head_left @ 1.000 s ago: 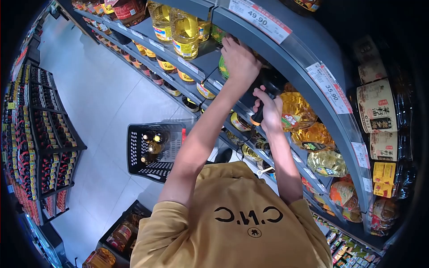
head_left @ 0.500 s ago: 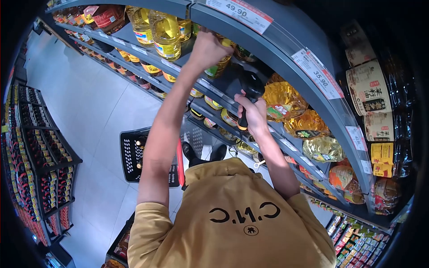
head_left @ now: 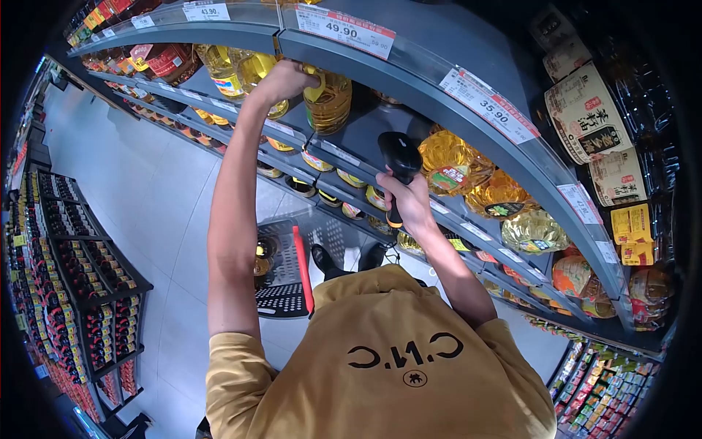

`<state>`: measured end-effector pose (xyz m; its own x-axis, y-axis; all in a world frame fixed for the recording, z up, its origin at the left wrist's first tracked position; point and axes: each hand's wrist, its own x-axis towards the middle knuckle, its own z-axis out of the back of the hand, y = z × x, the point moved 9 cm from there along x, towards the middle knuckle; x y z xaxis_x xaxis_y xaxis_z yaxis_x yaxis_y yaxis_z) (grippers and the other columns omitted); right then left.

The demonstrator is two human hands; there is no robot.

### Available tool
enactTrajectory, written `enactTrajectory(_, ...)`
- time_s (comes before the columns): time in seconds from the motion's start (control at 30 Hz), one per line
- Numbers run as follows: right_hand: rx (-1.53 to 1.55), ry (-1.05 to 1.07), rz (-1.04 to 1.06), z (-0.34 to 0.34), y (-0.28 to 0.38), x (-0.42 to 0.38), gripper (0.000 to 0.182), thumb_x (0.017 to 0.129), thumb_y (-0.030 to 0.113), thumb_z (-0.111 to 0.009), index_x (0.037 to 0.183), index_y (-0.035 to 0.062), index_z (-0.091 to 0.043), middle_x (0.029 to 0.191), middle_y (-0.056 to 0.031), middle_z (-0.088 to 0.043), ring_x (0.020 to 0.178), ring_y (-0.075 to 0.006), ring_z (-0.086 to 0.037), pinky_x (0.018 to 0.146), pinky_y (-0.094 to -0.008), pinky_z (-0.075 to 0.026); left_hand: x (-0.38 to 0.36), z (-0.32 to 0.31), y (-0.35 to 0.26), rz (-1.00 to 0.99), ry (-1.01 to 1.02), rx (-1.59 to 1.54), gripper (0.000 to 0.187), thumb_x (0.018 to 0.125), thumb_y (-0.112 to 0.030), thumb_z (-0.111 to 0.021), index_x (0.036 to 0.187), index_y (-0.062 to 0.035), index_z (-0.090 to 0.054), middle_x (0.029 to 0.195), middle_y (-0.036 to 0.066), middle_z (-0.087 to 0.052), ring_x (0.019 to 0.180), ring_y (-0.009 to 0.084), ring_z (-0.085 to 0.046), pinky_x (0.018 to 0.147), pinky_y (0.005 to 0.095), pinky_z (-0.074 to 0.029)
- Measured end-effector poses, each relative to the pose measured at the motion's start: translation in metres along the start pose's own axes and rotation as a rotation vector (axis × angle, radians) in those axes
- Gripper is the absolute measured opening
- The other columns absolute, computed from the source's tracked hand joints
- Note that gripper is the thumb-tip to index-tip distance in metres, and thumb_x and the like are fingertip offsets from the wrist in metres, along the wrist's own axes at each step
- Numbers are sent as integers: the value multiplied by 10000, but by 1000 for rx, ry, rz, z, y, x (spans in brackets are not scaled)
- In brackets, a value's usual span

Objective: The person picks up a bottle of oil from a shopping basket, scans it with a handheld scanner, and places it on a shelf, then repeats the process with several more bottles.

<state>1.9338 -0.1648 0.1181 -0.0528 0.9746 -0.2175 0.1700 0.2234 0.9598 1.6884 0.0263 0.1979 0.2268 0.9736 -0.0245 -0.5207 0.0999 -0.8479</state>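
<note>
On the middle shelf my left hand (head_left: 287, 82) is closed around the top of an oil bottle (head_left: 329, 104), by its yellow cap and handle. The bottle stands upright near the shelf's front, beside more yellow oil bottles (head_left: 223, 72). My right hand (head_left: 409, 196) wraps round the handle of a black handheld scanner (head_left: 401, 155), whose wide head points up toward the shelf. Just right of the scanner, large golden oil bottles (head_left: 455, 164) sit on the same shelf.
Price labels line the shelf edge (head_left: 409, 69) above my hands. A black basket with a red edge (head_left: 281, 293) is on the floor, with bottles in it. Another rack of bottles (head_left: 91, 271) stands at the left. Dark bottles with cream labels (head_left: 589, 121) are at the upper right.
My left hand and the bottle have shifted left in view, and more of the bottle shows. The scanner sits slightly lower and further left. The view has turned, and the basket appears further right.
</note>
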Motion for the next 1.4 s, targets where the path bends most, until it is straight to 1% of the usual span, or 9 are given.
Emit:
enactTrajectory(0.13,-1,29,23,-2,-1,-2,210,845,60,-709,993,14,-568,667,-14,-545,511,-87,-515,465,-248,-401,-8,-4,-15,-177,-102,10,504,756,-119,-765,1235,-46,-627,1184,130,-674,1131,233,-610,970,335,-462)
enactTrajectory(0.23,-24,53,16,-3,-5,1,204,855,65,-702,999,16,-567,670,-12,-546,514,-82,-512,465,-243,-399,-21,-14,-48,-381,-150,-110,468,743,-168,-790,1174,-45,-659,1121,140,-695,1078,277,-646,934,356,-490)
enactTrajectory(0.33,-26,70,-4,-6,-8,1,203,862,67,-693,1011,19,-564,673,-11,-546,519,-80,-512,470,-242,-400,-34,-7,-77,-551,-447,215,435,722,-249,-824,1093,-61,-697,1056,143,-710,990,328,-668,879,390,-522)
enactTrajectory(0.43,-26,70,-59,-8,-10,0,217,865,72,-687,1030,20,-557,671,-8,-540,526,-83,-508,489,-244,-406,-28,-12,-71,-563,-629,408,409,695,-301,-845,1024,-92,-722,1009,138,-716,931,362,-667,835,429,-535)
enactTrajectory(0.57,-30,63,-83,-7,-10,1,213,865,75,-680,1030,26,-556,668,-8,-537,526,-88,-503,495,-245,-403,-14,-11,-58,-610,-528,481,386,736,-307,-814,1056,-114,-715,1035,133,-712,980,330,-665,858,418,-529)
enactTrajectory(0.67,-18,59,-74,-1,-9,1,210,867,80,-675,1031,25,-556,666,-9,-537,528,-91,-505,497,-244,-401,6,2,-41,-400,-407,426,377,774,-306,-782,1088,-112,-708,1094,129,-703,1046,320,-651,895,401,-522)
enactTrajectory(0.9,-20,64,-84,1,-8,-1,214,870,89,-668,1038,21,-555,652,-14,-534,530,-96,-507,500,-245,-399,10,16,-33,-279,-230,437,377,812,-364,-736,1127,-160,-705,1169,105,-686,1117,286,-623,943,368,-500)
enactTrajectory(1.2,-39,72,-67,1,-7,0,226,864,88,-672,1043,13,-556,649,-19,-536,522,-100,-508,498,-249,-402,14,13,-28,-302,-308,475,337,774,-261,-774,1089,-154,-719,1111,94,-704,1072,284,-639,911,368,-509)
enactTrajectory(1.4,-12,61,-85,2,-12,-1,227,859,90,-688,1032,23,-557,652,-15,-537,524,-96,-512,490,-249,-405,-3,7,-53,-484,-511,641,270,783,-218,-733,1027,-104,-718,1011,126,-716,988,320,-665,859,401,-527)
